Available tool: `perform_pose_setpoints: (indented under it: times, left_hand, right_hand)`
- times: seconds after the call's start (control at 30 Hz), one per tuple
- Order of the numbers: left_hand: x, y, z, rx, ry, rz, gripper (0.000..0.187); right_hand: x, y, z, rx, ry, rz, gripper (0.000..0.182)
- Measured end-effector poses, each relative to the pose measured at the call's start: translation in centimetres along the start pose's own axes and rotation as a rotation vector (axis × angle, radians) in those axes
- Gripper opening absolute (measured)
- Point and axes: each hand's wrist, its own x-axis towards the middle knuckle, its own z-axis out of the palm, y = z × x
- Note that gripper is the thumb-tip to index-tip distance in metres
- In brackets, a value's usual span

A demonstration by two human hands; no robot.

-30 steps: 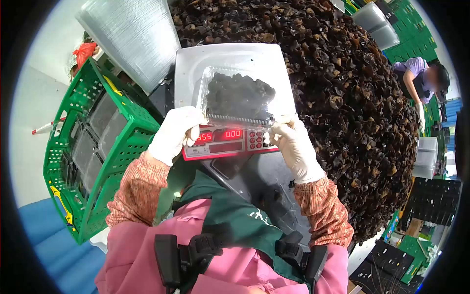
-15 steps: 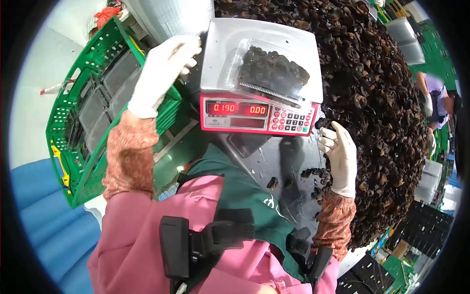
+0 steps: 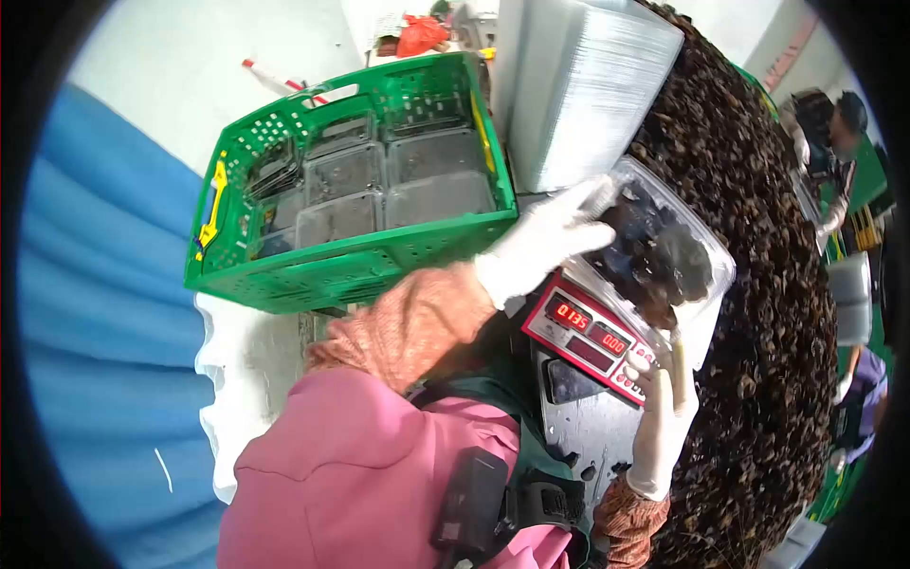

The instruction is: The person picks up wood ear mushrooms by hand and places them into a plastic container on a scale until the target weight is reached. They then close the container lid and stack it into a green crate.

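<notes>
A clear plastic clamshell box (image 3: 659, 248) filled with black wood-ear fungus sits tilted over a red-fronted scale (image 3: 588, 334) that reads 0.135. My left hand (image 3: 542, 239), in a white glove, grips the box's left edge. My right hand (image 3: 662, 412), also gloved, reaches up from below and holds the box's near corner by the scale's keypad. Both sleeves are patterned orange over a pink jacket.
A green crate (image 3: 360, 261) at the left holds several filled clear boxes. A tall stack of empty clear boxes (image 3: 578, 85) stands behind the scale. A huge pile of black fungus (image 3: 768, 313) fills the right side. Another person (image 3: 839, 123) works at the far right.
My left hand came down from the stack of boxes onto the box on the scale. My right hand rose from the table to the box. The reading dropped from 0.190 to 0.135. My view swung left.
</notes>
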Motion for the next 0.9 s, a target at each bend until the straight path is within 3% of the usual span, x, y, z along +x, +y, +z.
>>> perform_pose_setpoints:
  times: [0.07,0.1,0.13,0.17,0.2,0.23,0.3,0.37,0.47,0.5,0.57,0.6,0.7,0.73,0.77,0.83,0.87,0.9]
  left_hand:
    - [-2.4,4.4,-3.8,-0.136,0.158,-0.031,0.063]
    - [-3.1,6.0,-6.5,0.193,0.328,0.09,0.056]
    - [-4.6,7.6,-10.0,0.062,0.403,0.095,0.045]
    - [-6.1,9.3,-13.6,-0.069,0.478,0.11,0.034]
    - [-7.9,10.3,-18.1,-0.052,0.57,0.166,0.037]
    - [-10.5,11.7,-21.6,0.174,0.73,0.191,0.032]
    - [-15.6,13.8,-29.5,0.307,0.912,0.122,0.032]
    - [-20.2,15.9,-35.5,0.253,1.109,-0.068,0.036]
    - [-24.7,14.5,-46.0,0.007,1.167,-0.241,0.041]
    - [-25.4,12.7,-48.4,-0.076,1.202,-0.277,0.054]
    - [-22.0,11.8,-43.6,0.241,1.584,-0.457,0.066]
    - [-21.2,11.9,-43.4,0.167,1.568,-0.408,0.07]
    - [-21.8,9.9,-49.2,0.366,1.308,-0.55,0.07]
    - [-20.2,9.9,-46.8,0.468,1.342,-0.61,0.072]
    - [-18.8,9.8,-43.9,0.566,1.423,-0.563,0.068]
    - [-17.5,9.0,-46.2,0.846,1.387,-0.543,0.061]
    - [-16.9,7.7,-49.0,1.066,1.326,-0.354,0.057]
    - [-13.9,10.1,-41.8,1.206,1.222,-0.276,0.059]
  right_hand:
    - [0.0,-0.7,2.0,0.095,-0.153,-0.046,0.064]
    - [0.0,-1.0,2.6,0.117,-0.253,-0.085,0.066]
    - [0.0,-1.0,2.8,0.059,-0.3,-0.076,0.068]
    - [0.1,-0.6,2.9,0.01,-0.311,-0.112,0.065]
    - [0.1,0.2,2.8,0.018,-0.277,-0.073,0.062]
    - [0.0,0.8,2.5,0.025,-0.244,-0.03,0.059]
    - [-0.2,1.5,1.8,0.023,-0.14,0.062,0.051]
    - [-0.5,3.2,0.7,0.001,-0.046,0.096,0.045]
    - [-0.6,4.9,-0.3,0.091,-0.011,0.161,0.041]
    - [-0.5,5.0,-0.1,0.099,-0.021,0.166,0.041]
    - [-0.3,4.9,0.1,0.12,-0.029,0.164,0.04]
    - [-0.3,4.7,0.5,0.117,-0.012,0.155,0.039]
    - [-0.6,5.1,0.1,0.192,0.022,0.141,0.038]
    - [-0.8,5.1,0.0,0.169,0.061,0.153,0.037]
    - [-1.0,5.5,-0.3,0.17,0.072,0.163,0.037]
    - [-1.7,6.3,-1.5,0.167,0.098,0.183,0.037]
    - [-2.2,6.5,-1.9,0.178,0.097,0.169,0.037]
    - [-2.5,6.7,-2.3,0.17,0.113,0.197,0.036]
